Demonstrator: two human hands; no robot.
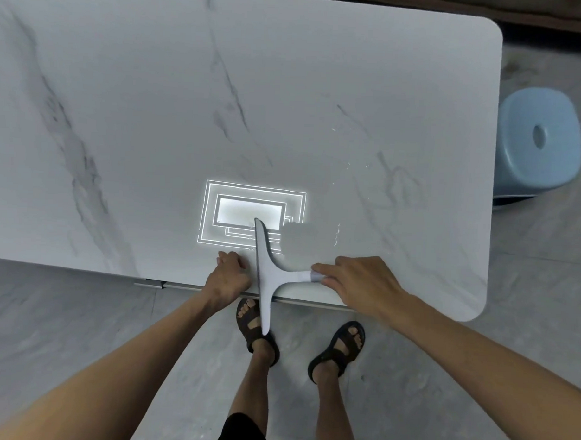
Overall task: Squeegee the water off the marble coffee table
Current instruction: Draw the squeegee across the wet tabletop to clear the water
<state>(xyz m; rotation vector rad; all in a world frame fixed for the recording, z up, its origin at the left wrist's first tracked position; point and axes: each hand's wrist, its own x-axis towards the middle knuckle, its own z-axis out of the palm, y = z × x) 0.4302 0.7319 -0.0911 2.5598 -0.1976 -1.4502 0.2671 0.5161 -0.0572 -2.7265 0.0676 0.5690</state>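
The white marble coffee table (154, 116) with grey veins fills the upper view. A grey T-shaped squeegee (264, 275) lies at the near edge, its blade running front to back and overhanging the edge. My right hand (359, 284) grips its handle at the right end. My left hand (229, 273) rests with curled fingers on the table edge, just left of the blade and holding nothing. Small water droplets (336, 234) glint on the marble to the right of the blade.
A bright reflection of a ceiling light (249, 215) shows on the tabletop behind the squeegee. A light blue plastic stool (539, 143) stands on the grey tiled floor past the table's right end. My sandalled feet (337, 346) stand close to the near edge.
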